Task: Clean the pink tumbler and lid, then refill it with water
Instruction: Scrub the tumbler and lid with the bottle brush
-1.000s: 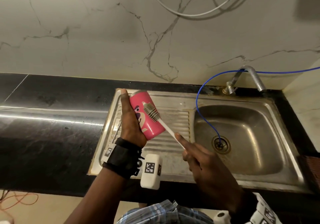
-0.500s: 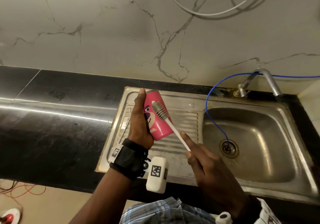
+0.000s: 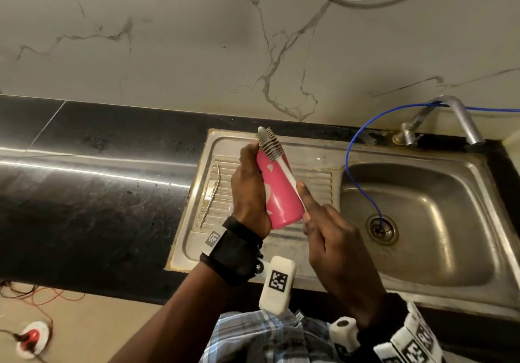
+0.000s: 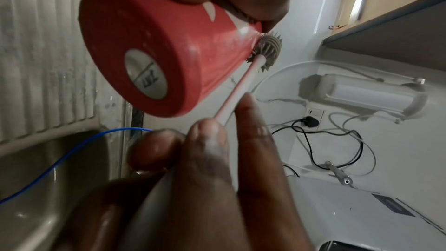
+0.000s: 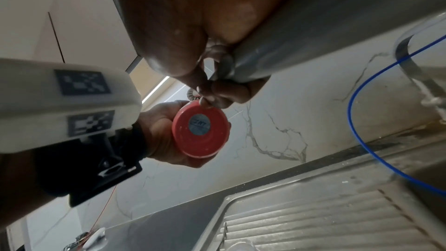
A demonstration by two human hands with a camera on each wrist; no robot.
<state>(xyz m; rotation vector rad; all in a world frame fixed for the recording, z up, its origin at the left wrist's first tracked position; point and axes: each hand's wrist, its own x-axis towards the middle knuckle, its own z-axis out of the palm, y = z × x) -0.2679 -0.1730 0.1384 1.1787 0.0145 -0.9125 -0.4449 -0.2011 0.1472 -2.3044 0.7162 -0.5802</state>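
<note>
My left hand (image 3: 249, 191) grips the pink tumbler (image 3: 278, 191) above the sink's draining board, its base tilted toward me. The base with a round silver sticker faces the left wrist view (image 4: 144, 75) and the right wrist view (image 5: 200, 131). My right hand (image 3: 329, 239) holds the white handle of a bottle brush (image 3: 284, 167), index finger laid along it. The grey bristle head (image 3: 268, 144) lies against the tumbler's far end (image 4: 267, 49). No lid is visible in any view.
A bent metal straw (image 3: 211, 194) lies on the ribbed draining board (image 3: 315, 182). The steel sink basin (image 3: 422, 222) sits to the right, with a blue tube (image 3: 349, 154) running into its drain and a tap (image 3: 461, 115) behind. Black countertop (image 3: 98, 194) stretches left.
The brush head slid from the tumbler's side up to its far end. The tumbler turned in my left hand, hiding the bear print.
</note>
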